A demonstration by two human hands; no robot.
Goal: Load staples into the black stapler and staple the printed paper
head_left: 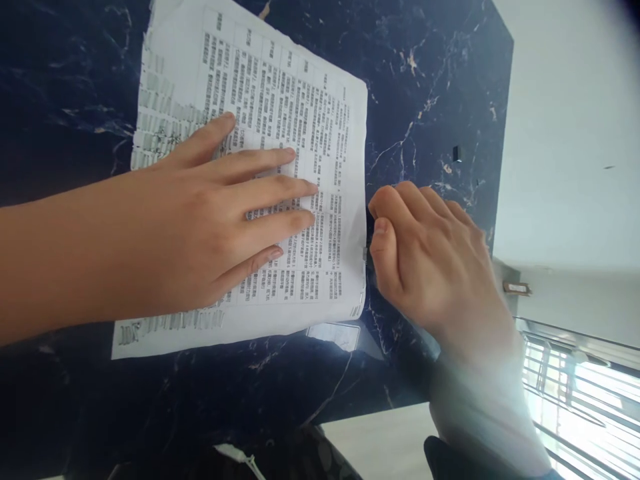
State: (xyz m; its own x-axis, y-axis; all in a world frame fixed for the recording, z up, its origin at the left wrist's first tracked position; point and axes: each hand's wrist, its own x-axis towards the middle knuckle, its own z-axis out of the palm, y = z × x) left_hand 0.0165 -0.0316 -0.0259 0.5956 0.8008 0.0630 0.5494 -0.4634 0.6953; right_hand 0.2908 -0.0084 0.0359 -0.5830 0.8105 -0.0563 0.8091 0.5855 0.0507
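A creased white sheet of paper point(350, 100), printed with a table of small text, lies on a dark marbled table. Grey-green marks run along its left side. My left hand point(220, 220) rests palm down on it, fingers spread over the print. Just beyond the sheet's right edge, my right hand point(430, 260) is curled closed, with its thumb bent against the index finger. Its palm side is hidden, so whatever it may hold does not show. A tiny grey piece point(365, 254) sits at the sheet's edge beside that thumb.
The dark blue table point(425, 73) has white veins and ends at the right. On it is a small black block point(457, 154). A pale rectangle point(334, 336), possibly a reflection, shows below the paper. Dark clothing point(300, 457) fills the bottom; a bright slatted window point(595, 393) is at right.
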